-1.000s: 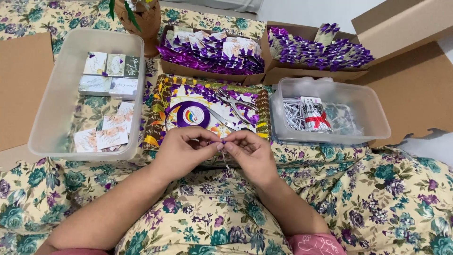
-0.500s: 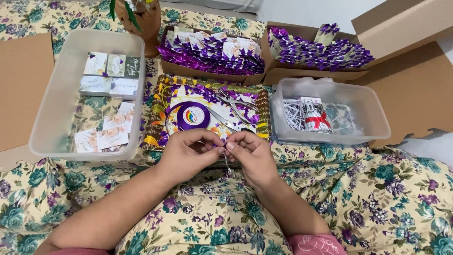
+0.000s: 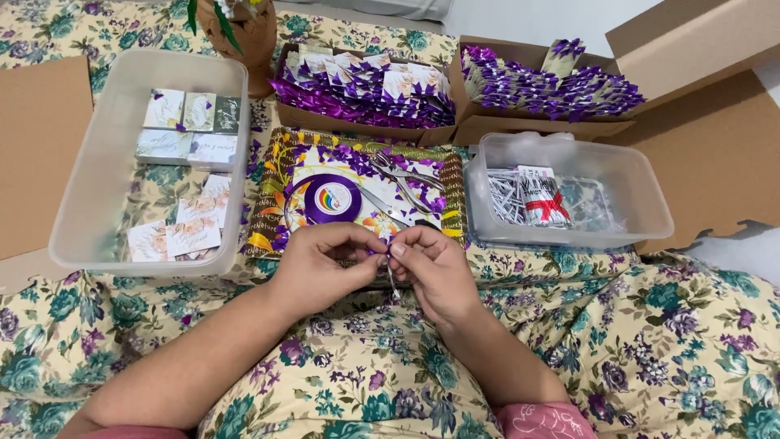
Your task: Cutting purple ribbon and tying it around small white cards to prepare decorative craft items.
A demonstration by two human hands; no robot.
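scissors [image 3: 404,180], ribbon spool [image 3: 332,199], card tub [image 3: 150,162], potted plant [image 3: 237,32]

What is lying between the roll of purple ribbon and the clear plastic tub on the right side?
In the head view, scissors lie on the patterned tray between the purple ribbon roll and the right tub, among purple ribbon scraps.

You are looking down on a floral cloth [image 3: 666,341] in cream, teal and purple covering the surface. Beyond its far edge runs a pale strip, perhaps bare floor [image 3: 520,16], evenly lit. Brown cardboard sheets [image 3: 36,154] flank the cloth.
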